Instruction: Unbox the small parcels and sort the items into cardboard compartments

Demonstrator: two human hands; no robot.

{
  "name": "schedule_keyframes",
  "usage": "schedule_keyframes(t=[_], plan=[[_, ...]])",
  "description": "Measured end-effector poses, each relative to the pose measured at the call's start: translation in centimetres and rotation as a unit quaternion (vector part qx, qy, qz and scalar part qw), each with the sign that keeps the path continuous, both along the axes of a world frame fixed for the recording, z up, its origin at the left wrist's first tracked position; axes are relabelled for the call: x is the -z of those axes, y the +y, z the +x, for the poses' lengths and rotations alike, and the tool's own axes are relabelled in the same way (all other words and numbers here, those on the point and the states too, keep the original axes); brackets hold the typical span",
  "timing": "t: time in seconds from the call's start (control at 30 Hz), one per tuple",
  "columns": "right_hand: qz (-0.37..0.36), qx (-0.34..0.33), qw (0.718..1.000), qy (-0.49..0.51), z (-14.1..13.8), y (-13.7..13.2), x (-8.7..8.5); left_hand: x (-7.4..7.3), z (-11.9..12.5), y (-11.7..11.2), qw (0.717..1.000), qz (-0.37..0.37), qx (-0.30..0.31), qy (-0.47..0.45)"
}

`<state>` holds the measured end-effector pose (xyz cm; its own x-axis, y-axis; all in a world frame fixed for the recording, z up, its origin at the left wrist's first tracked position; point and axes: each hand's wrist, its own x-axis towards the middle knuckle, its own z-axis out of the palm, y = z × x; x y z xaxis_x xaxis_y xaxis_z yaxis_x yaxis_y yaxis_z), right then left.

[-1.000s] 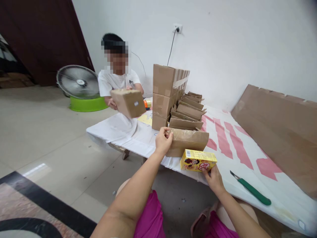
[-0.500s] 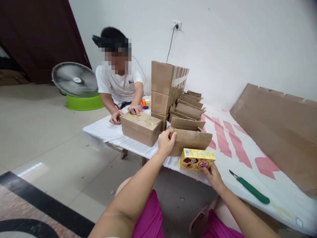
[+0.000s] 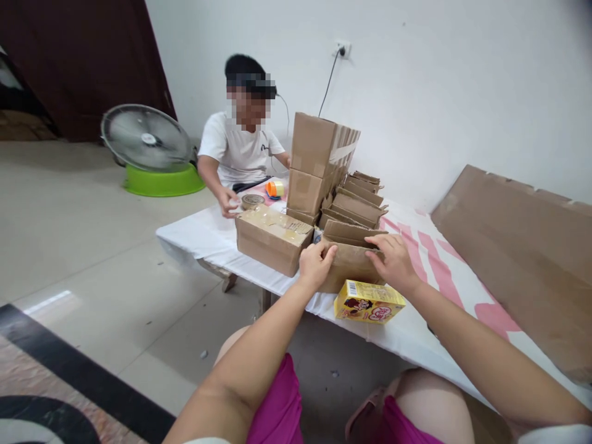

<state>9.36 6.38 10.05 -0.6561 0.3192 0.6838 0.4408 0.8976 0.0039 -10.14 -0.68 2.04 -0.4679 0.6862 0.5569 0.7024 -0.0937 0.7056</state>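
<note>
Centre: your left fingers (image 3: 330, 253) pinch the open carton (image 3: 354, 265); whether your right fingers (image 3: 376, 240) grip its rim cannot be told. Below, a yellow box (image 3: 369, 302) partly hides it; left, a taped carton (image 3: 272, 237); above, stacked cartons (image 3: 311, 148).

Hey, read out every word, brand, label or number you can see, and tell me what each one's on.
No text reads clearly.
Yellow box: fancy lettering, small print and a barcode, too blurred to read.
Closed carton: print on top, too small to read.
White shirt: dark chest mark, not readable as letters.
Fan: hub label, too blurred to read.
</note>
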Motion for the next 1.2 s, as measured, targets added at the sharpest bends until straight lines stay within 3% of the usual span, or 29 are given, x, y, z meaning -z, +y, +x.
schedule_keyframes(t=[0.13,0.3,0.7,1.2], plan=[[0.006,-0.023,0.999,-0.046,-1.7,0.8,0.2,0.0,0.0,0.0,1.000,-0.010,-0.004,0.012],[0.024,0.000,0.997,-0.075,-2.2,0.7,0.5,-0.1,0.0,0.1,0.999,-0.023,-0.013,0.020],[0.170,-0.038,0.978,-0.119,-1.4,1.3,1.5,-0.2,0.2,0.0,0.999,-0.020,-0.011,0.039],[0.064,-0.069,0.987,-0.134,-0.4,1.7,2.3,-0.7,0.5,-0.2,0.996,-0.053,-0.006,0.067]])
